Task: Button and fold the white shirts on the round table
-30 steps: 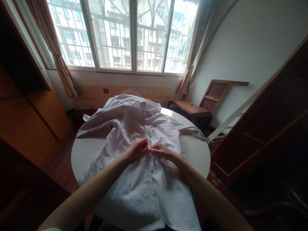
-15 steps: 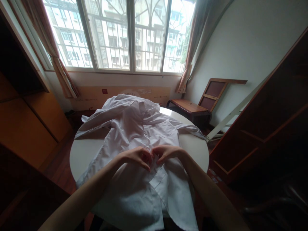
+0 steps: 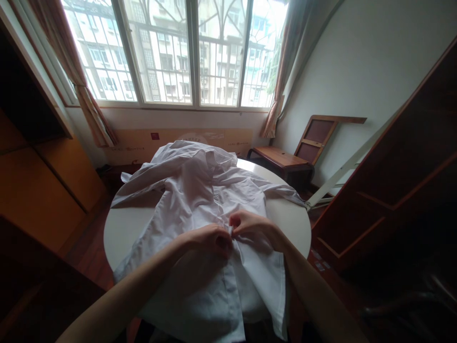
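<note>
White shirt spread flat on round table, collar end at 12 o'clock, hem hanging off the edge at 6 o'clock. Left hand and right hand side by side at the middle of the shirt, thumbs almost touching. Left grip pinched on the shirt's front edge, fingers curled under. Right grip pinched on the other front edge, just at 3 o'clock of the left one. Right flap of the shirt folded down toward 5 o'clock. One sleeve stretched out to 3 o'clock, another to 9 o'clock. Big window at 12 o'clock, with curtains either side. Wooden bench at 2 o'clock, well apart from the table.
</note>
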Demonstrator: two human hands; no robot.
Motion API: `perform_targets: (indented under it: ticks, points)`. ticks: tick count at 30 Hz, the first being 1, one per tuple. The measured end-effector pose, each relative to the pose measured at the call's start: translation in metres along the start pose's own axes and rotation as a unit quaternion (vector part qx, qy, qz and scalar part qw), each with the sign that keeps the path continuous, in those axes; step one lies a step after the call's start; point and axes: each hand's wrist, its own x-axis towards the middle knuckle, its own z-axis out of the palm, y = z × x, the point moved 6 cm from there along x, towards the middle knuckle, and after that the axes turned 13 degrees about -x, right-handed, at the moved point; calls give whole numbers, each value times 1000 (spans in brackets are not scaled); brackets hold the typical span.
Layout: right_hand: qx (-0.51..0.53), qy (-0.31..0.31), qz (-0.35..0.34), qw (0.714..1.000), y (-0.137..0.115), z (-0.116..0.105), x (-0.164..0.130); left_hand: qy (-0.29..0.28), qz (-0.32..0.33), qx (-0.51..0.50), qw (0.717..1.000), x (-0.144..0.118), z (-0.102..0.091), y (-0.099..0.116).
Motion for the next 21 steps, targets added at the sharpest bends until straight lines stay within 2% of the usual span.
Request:
perform_targets:
  ticks: [6,15,21]
  points:
    - [-21,-38,-12,999,0,0,-1,-19,-25,-8,999,1,3,-7]
    - [65,-3,-15,998,-15,-3,-8,-12,-30,-41,999,-4,0,-1]
    - [57,-55,12,997,-9,-2,-12,-8,-51,-49,997,-6,-1,-3]
